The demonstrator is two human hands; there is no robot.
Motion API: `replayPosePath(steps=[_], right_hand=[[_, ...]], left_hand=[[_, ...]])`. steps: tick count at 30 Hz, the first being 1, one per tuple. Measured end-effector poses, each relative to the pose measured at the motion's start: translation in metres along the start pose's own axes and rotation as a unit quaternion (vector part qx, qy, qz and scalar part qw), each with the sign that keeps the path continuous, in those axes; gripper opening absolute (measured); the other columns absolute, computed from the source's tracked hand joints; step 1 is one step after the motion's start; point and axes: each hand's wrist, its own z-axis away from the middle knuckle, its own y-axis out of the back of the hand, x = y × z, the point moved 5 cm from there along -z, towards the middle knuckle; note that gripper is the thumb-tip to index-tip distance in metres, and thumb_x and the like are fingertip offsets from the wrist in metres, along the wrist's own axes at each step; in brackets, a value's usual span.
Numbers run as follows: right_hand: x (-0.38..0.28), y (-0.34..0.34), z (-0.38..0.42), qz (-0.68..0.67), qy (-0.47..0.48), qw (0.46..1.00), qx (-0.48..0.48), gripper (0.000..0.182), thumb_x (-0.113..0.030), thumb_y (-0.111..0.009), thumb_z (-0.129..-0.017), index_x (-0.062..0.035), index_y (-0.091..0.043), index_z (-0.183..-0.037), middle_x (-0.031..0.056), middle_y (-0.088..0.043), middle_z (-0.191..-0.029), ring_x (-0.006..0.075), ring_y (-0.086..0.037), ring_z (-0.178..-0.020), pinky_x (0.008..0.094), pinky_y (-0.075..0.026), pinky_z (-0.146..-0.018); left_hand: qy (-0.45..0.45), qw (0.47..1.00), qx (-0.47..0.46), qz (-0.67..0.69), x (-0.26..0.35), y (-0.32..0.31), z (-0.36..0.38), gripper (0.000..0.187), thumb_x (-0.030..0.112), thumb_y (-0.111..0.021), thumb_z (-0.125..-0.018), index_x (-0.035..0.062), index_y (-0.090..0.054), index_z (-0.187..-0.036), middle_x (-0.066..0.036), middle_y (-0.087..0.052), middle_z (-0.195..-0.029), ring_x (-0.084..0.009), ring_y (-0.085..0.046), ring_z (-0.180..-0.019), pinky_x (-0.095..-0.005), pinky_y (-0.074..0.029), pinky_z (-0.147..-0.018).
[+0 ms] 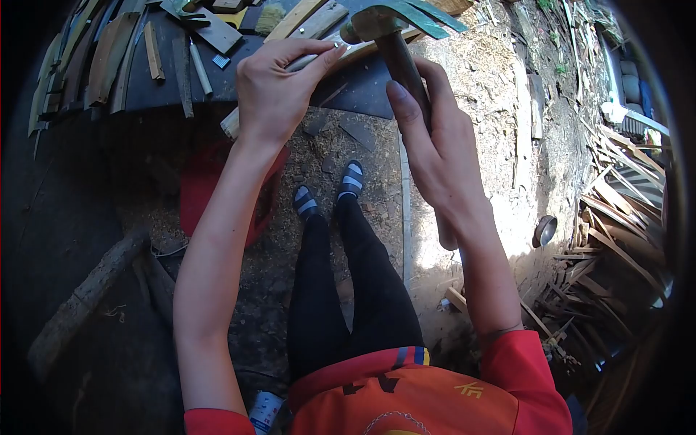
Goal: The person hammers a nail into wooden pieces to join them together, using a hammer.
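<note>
My right hand (438, 138) is wrapped round the handle of a claw hammer (377, 23), whose head is at the top centre with its green claw pointing right. Just left of the hammer head, my left hand (279, 87) pinches something small and whitish between thumb and fingertips, too small to name. Beneath these fingers a wooden strip (366, 49) runs slantwise over the dark table (217, 83). The hammer face is close to my left fingertips; whether they touch cannot be told.
Wood pieces (109, 58) and a white-handled tool (200, 67) lie on the table. Below it stands a red stool (199, 185). A log (87, 304) lies at left, scrap wood (616, 210) is piled at right, and a small bowl (545, 230) is on the ground.
</note>
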Motion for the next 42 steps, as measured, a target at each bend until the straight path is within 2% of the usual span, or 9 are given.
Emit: replayPosePath(steps=[8, 13, 19, 23, 26, 30, 35, 38, 42], right_hand=[[-0.015, 0.005, 0.004, 0.01, 0.068, 0.997, 0.041, 0.033, -0.027, -0.057, -0.111, -0.0072, -0.054, -0.138, 0.0182, -0.068, -0.077, 0.0405, -0.072, -0.072, 0.0473, -0.051, -0.064], [-0.01, -0.004, 0.0, 0.093, 0.043, 0.995, -0.02, 0.029, -0.023, -0.057, -0.11, -0.0086, -0.053, -0.134, 0.0211, -0.07, -0.083, 0.0446, -0.071, -0.078, 0.0528, -0.051, -0.067], [-0.027, 0.006, 0.004, 0.03, 0.048, 0.997, 0.044, 0.029, -0.026, -0.055, -0.111, -0.0084, -0.053, -0.134, 0.0219, -0.069, -0.083, 0.0455, -0.07, -0.078, 0.0539, -0.051, -0.067], [-0.006, -0.007, -0.001, 0.113, 0.071, 0.991, 0.002, 0.031, -0.026, -0.055, -0.111, -0.0099, -0.053, -0.138, 0.022, -0.07, -0.084, 0.0439, -0.071, -0.078, 0.0532, -0.051, -0.068], [-0.017, -0.001, 0.004, 0.069, 0.073, 0.994, 0.037, 0.033, -0.026, -0.056, -0.111, -0.011, -0.052, -0.14, 0.0225, -0.07, -0.086, 0.045, -0.071, -0.079, 0.0533, -0.052, -0.068], [-0.018, -0.003, 0.005, 0.047, 0.103, 0.991, 0.067, 0.033, -0.026, -0.056, -0.11, -0.011, -0.052, -0.14, 0.023, -0.071, -0.089, 0.0458, -0.071, -0.08, 0.0531, -0.052, -0.068], [-0.007, -0.006, 0.005, 0.1, 0.044, 0.994, 0.012, 0.034, -0.028, -0.053, -0.111, -0.0101, -0.05, -0.14, 0.0237, -0.07, -0.091, 0.0454, -0.071, -0.084, 0.0539, -0.051, -0.071], [-0.004, 0.002, 0.015, 0.07, -0.011, 0.997, 0.021, 0.037, -0.031, -0.051, -0.113, -0.0087, -0.049, -0.141, 0.0228, -0.07, -0.091, 0.0435, -0.072, -0.084, 0.0513, -0.052, -0.072], [0.004, 0.008, 0.029, 0.034, -0.057, 0.997, 0.042, 0.043, -0.038, -0.049, -0.114, -0.0071, -0.048, -0.143, 0.0213, -0.07, -0.091, 0.0402, -0.073, -0.083, 0.0471, -0.053, -0.074]], left_hand=[[-0.012, 1.0, -0.001, -0.018, 0.0, 0.0, 0.001, 0.017, 0.021, -0.086, -0.09, 0.0081, -0.086, -0.101, -0.009, -0.081, -0.09, -0.0167, -0.078, -0.081, -0.0293, -0.059, -0.076], [-0.026, 0.999, 0.013, -0.02, -0.002, -0.001, 0.0, 0.017, 0.021, -0.086, -0.089, 0.0083, -0.086, -0.1, -0.009, -0.081, -0.09, -0.0186, -0.078, -0.083, -0.0304, -0.059, -0.076], [-0.029, 0.999, 0.01, -0.019, -0.002, -0.001, 0.002, 0.016, 0.021, -0.086, -0.089, 0.0081, -0.086, -0.099, -0.009, -0.081, -0.09, -0.0199, -0.079, -0.084, -0.0312, -0.059, -0.076], [-0.035, 0.999, 0.028, -0.016, -0.004, -0.001, -0.001, 0.017, 0.022, -0.086, -0.089, 0.0083, -0.086, -0.098, -0.009, -0.081, -0.091, -0.0203, -0.079, -0.084, -0.0315, -0.06, -0.076], [-0.019, 0.999, -0.012, -0.045, -0.002, 0.0, 0.003, 0.018, 0.018, -0.085, -0.092, 0.0069, -0.085, -0.107, -0.006, -0.081, -0.097, -0.0101, -0.074, -0.088, -0.0256, -0.057, -0.079], [-0.018, 0.999, -0.014, -0.042, -0.004, -0.001, 0.003, 0.019, 0.019, -0.085, -0.092, 0.0074, -0.085, -0.108, -0.006, -0.081, -0.098, -0.011, -0.075, -0.091, -0.0257, -0.058, -0.081], [-0.002, 0.999, -0.019, -0.049, -0.001, 0.001, 0.002, 0.022, 0.02, -0.085, -0.092, 0.0068, -0.084, -0.109, -0.007, -0.081, -0.1, -0.0117, -0.076, -0.091, -0.0269, -0.059, -0.081], [-0.014, 0.997, -0.061, -0.041, 0.0, 0.007, 0.001, 0.037, 0.022, -0.088, -0.089, 0.0079, -0.08, -0.122, -0.008, -0.08, -0.108, -0.0143, -0.075, -0.099, -0.0297, -0.059, -0.087], [-0.113, 0.97, -0.075, -0.2, 0.017, 0.035, 0.004, 0.066, 0.031, -0.09, -0.084, 0.0105, -0.066, -0.142, -0.01, -0.073, -0.122, -0.0236, -0.071, -0.114, -0.0385, -0.057, -0.099]])
